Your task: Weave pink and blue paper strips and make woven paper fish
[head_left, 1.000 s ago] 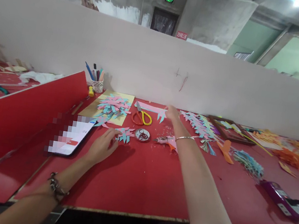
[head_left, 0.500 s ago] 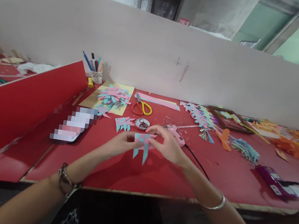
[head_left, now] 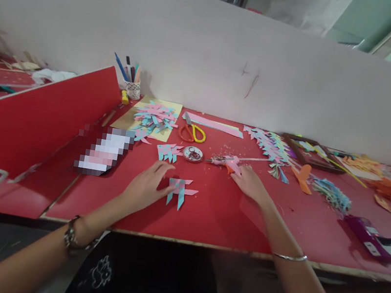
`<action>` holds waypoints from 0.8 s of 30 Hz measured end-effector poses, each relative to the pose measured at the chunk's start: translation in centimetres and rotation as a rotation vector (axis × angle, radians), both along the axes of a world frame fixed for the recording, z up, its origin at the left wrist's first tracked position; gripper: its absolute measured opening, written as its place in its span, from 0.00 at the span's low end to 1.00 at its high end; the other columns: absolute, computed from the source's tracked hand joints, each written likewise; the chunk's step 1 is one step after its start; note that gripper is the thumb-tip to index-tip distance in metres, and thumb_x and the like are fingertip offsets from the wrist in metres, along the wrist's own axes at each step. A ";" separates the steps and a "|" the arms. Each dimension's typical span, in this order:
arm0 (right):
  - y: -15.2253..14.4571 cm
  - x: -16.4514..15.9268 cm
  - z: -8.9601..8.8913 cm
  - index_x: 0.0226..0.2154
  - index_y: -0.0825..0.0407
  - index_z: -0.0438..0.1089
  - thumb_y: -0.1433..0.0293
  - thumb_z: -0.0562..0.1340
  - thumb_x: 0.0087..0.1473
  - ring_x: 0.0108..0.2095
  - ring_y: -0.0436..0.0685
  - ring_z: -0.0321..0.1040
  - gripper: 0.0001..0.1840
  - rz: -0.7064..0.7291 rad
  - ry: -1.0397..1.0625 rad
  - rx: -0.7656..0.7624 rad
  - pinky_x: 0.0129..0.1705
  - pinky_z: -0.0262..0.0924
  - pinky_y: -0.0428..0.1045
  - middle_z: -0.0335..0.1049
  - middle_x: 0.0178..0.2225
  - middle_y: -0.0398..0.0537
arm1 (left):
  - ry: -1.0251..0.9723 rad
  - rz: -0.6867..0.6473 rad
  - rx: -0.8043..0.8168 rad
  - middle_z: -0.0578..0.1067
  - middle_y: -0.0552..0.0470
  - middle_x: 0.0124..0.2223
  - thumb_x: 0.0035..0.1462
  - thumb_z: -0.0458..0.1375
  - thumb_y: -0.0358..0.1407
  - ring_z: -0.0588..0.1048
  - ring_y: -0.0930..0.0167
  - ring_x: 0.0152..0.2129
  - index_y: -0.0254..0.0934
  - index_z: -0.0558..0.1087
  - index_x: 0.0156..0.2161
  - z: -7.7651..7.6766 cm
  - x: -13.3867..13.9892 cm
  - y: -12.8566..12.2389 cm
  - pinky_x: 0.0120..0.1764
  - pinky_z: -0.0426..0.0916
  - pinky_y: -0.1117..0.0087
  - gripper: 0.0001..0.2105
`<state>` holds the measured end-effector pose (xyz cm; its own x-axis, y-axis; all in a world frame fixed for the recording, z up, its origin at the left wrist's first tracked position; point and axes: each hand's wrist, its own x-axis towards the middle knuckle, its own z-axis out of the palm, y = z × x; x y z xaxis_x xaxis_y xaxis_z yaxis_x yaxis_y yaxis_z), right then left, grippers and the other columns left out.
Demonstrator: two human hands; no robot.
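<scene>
A small woven paper piece (head_left: 177,186) in pink and light blue, with loose strip ends, lies on the red tabletop in front of me. My left hand (head_left: 147,183) is open beside it, its thumb at the piece's left edge. Further right, my right hand (head_left: 252,184) has closed around the handle of a pink hot glue gun (head_left: 231,161), whose nozzle points left; the fingers cover most of the handle. Just left of the nozzle is a small round dish (head_left: 193,154) with dark strands in it. Another woven pink and blue piece (head_left: 168,152) lies beside the dish.
Scissors (head_left: 192,133) with red and yellow handles lie behind the dish. Folded paper pieces (head_left: 155,116) are heaped on a yellow sheet. A phone (head_left: 105,151) lies at left near an upright red board (head_left: 47,123). A purple device (head_left: 368,238) with a cord sits at right.
The woven paper piece, held between both hands earlier, now lies on the table. My right hand has moved right to the glue gun. The left hand's fingers have opened, and the camera view has tilted down.
</scene>
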<state>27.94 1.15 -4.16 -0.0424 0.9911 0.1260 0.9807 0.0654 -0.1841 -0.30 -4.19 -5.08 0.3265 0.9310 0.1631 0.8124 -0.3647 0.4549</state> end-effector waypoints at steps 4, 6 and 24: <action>0.2 0.6 0.2 0.31 0.53 0.63 0.71 0.49 0.49 0.34 0.59 0.66 0.10 -0.045 0.049 0.023 0.34 0.57 0.49 0.69 0.32 0.54 | 0.134 -0.275 0.064 0.71 0.49 0.44 0.55 0.51 0.39 0.68 0.67 0.43 0.38 0.66 0.43 -0.5 -1.2 -1.4 0.45 0.63 0.64 0.12; 0.2 0.7 0.3 0.35 0.54 0.62 0.70 0.46 0.51 0.32 0.59 0.66 0.12 -0.080 0.070 0.043 0.31 0.57 0.49 0.69 0.30 0.54 | 0.198 -0.334 0.098 0.71 0.49 0.46 0.55 0.51 0.40 0.67 0.67 0.44 0.39 0.66 0.46 -0.8 -1.5 -2.0 0.49 0.60 0.62 0.14; -2.1 -3.4 -2.5 0.43 0.53 0.63 0.54 0.57 0.44 0.41 0.64 0.67 0.27 0.123 0.193 0.214 0.38 0.62 0.56 0.69 0.42 0.57 | 0.186 -0.373 -0.007 0.61 0.49 0.57 0.56 0.44 0.48 0.59 0.66 0.53 0.39 0.56 0.57 -1.3 -1.0 -2.4 0.54 0.54 0.62 0.26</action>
<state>24.52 -0.99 -6.61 -0.1154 0.9300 0.3489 0.9113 0.2389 -0.3353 -1.34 -6.63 -6.34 0.6652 0.7440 0.0632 0.6937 -0.6472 0.3162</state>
